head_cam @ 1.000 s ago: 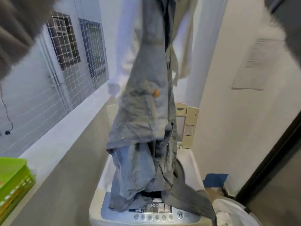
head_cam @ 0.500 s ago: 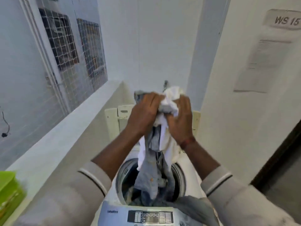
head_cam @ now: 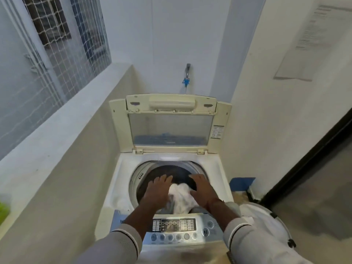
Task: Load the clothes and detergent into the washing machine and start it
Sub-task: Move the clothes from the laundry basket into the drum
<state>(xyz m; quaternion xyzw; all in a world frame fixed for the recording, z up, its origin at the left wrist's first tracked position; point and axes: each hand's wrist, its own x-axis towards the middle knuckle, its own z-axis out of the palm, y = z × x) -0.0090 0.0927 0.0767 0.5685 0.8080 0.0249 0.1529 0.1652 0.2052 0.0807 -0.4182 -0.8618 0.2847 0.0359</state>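
Left hand [head_cam: 158, 191] and right hand [head_cam: 203, 189] lie flat with fingers spread, gripping nothing, on either side of the clothes [head_cam: 182, 199]. I cannot tell whether they press down. The clothes, a white and grey heap, sit in the drum [head_cam: 137, 178]. They look soft, light and limp, best bunched by the fistful. The lid [head_cam: 169, 128] stands open. No detergent shows.

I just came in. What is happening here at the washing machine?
A person is loading laundry into a top-loading washing machine whose lid stands open. The left hand and the right hand reach into the drum with fingers spread, touching a white cloth that lies between them. Nothing touches the control panel in front, and no detergent is in view.
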